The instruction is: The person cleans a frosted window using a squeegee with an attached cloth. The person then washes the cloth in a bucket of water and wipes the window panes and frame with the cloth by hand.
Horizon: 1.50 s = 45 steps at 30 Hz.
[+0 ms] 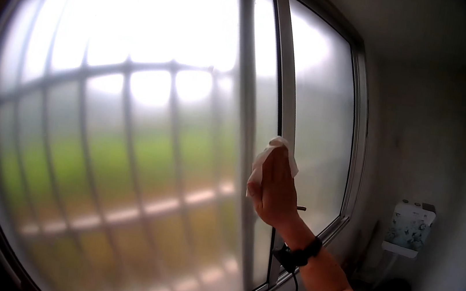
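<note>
My right hand (pixel 277 194) is raised against the window, its fingers pointing up. Under the palm and fingers is a thin white wiping cloth (pixel 257 174), cloth or paper I cannot tell, with its edges showing around them. The hand holds it to the right edge of the large frosted window pane (pixel 127 150), by the upright metal frame bar (pixel 287 82). A black strap with a small box (pixel 296 257) is around the wrist, and a cable hangs from it. My left hand is out of view.
Blurred bars show through the frosted glass. A second pane (pixel 324 116) is to the right, with a small dark handle (pixel 301 208) near the frame bar. A white patterned box (pixel 410 228) is mounted on the right wall, above dark items.
</note>
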### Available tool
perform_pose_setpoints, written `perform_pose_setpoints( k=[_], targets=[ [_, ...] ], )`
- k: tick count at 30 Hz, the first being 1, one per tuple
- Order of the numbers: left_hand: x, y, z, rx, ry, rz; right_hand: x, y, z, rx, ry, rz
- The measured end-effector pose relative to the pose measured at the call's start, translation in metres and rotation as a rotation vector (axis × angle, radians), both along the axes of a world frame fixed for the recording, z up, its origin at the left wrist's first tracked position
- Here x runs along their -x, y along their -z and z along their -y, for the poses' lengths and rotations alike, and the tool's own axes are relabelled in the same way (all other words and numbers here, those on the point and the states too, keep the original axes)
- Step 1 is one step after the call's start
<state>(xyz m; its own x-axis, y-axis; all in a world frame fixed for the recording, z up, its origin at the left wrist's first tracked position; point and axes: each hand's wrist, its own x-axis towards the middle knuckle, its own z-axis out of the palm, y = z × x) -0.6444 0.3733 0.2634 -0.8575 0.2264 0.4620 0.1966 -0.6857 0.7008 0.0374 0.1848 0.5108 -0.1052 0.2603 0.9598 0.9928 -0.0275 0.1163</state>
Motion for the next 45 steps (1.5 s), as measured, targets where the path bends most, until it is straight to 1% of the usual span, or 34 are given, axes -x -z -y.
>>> perform_pose_setpoints(
  k=[2,3,4,5,7,10,11,13,14,16,17,19,21,22,23,24,26,28,29,30,31,32,33,35,36,38,39,40,42,43,45],
  targets=[
    [-0.001,-0.022,-0.002,0.099,0.127,-0.048,0.010,0.054,0.003,0.124,0.007,-0.087],
    [-0.003,-0.027,-0.002,0.130,0.153,-0.076,0.015,0.081,0.005,0.188,0.028,-0.124],
    [-0.002,-0.011,0.010,0.119,0.171,-0.067,0.014,0.127,0.022,0.243,0.035,-0.140],
    [0.000,-0.011,0.016,0.100,0.181,-0.064,0.021,0.144,0.032,0.242,0.024,-0.138],
    [-0.004,-0.011,0.016,0.099,0.187,-0.068,0.017,0.164,0.034,0.347,0.043,-0.156],
    [-0.001,-0.017,0.016,0.098,0.193,-0.078,0.010,0.161,0.028,0.336,0.059,-0.152],
    [-0.001,-0.019,0.017,0.087,0.189,-0.073,0.011,0.140,0.027,0.330,0.055,-0.146],
    [-0.002,-0.015,0.015,0.044,0.210,-0.041,0.002,0.093,0.023,0.294,0.063,-0.050],
    [0.000,-0.012,0.012,-0.012,0.242,-0.004,-0.002,0.070,0.018,0.216,0.080,0.002],
    [0.002,-0.010,0.008,-0.121,0.288,0.067,-0.005,0.005,0.014,0.068,0.078,0.098],
    [-0.033,-0.036,0.074,0.323,-0.315,-0.469,-0.009,-0.029,0.011,0.018,0.061,0.143],
    [-0.042,-0.053,0.090,0.310,-0.335,-0.482,-0.019,-0.097,0.005,-0.091,0.085,0.234],
    [-0.045,-0.056,0.094,0.292,-0.355,-0.488,-0.021,-0.164,0.004,-0.156,0.091,0.229],
    [-0.045,-0.056,0.094,0.341,-0.370,-0.497,-0.020,-0.196,0.005,-0.124,0.082,0.198],
    [-0.045,-0.056,0.094,0.392,-0.384,-0.507,-0.026,-0.226,0.000,-0.153,0.111,0.232],
    [-0.045,-0.052,0.091,0.405,-0.383,-0.500,-0.027,-0.253,-0.004,-0.148,0.132,0.169],
    [-0.047,-0.045,0.083,0.400,-0.357,-0.479,-0.016,-0.285,-0.011,-0.257,0.254,0.176],
    [-0.049,-0.035,0.080,0.380,-0.329,-0.442,-0.001,-0.315,-0.003,-0.145,0.315,0.053],
    [-0.051,-0.032,0.078,0.368,-0.313,-0.427,0.003,-0.327,-0.001,-0.132,0.333,0.025],
    [-0.053,-0.029,0.077,0.352,-0.297,-0.412,0.007,-0.336,0.000,-0.114,0.306,-0.022],
    [-0.061,-0.024,0.073,0.329,-0.279,-0.398,0.009,-0.345,-0.004,-0.200,0.328,-0.034],
    [-0.072,-0.021,0.059,0.337,-0.258,-0.390,-0.011,-0.344,-0.033,-0.260,0.364,-0.052],
    [-0.074,-0.018,0.059,0.324,-0.246,-0.375,-0.011,-0.351,-0.033,-0.273,0.346,-0.044],
    [-0.082,-0.011,0.054,0.307,-0.234,-0.352,-0.001,-0.351,-0.027,-0.214,0.336,-0.109],
    [-0.085,-0.007,0.053,0.295,-0.229,-0.336,0.003,-0.355,-0.026,-0.231,0.310,-0.098],
    [-0.092,0.000,0.052,0.275,-0.221,-0.308,-0.004,-0.370,-0.028,-0.114,0.329,-0.165],
    [-0.096,0.003,0.052,0.269,-0.220,-0.300,-0.024,-0.389,-0.049,-0.170,0.298,-0.092],
    [-0.099,0.006,0.052,0.264,-0.221,-0.291,-0.025,-0.389,-0.057,-0.317,0.238,-0.071],
    [-0.104,0.012,0.051,0.261,-0.220,-0.275,-0.027,-0.404,-0.055,-0.077,0.286,0.033],
    [-0.106,0.014,0.050,0.257,-0.218,-0.270,-0.021,-0.400,-0.053,-0.081,0.280,0.040],
    [-0.112,0.016,0.046,0.255,-0.217,-0.261,-0.005,-0.390,-0.057,-0.160,0.112,-0.149]
  ],
)
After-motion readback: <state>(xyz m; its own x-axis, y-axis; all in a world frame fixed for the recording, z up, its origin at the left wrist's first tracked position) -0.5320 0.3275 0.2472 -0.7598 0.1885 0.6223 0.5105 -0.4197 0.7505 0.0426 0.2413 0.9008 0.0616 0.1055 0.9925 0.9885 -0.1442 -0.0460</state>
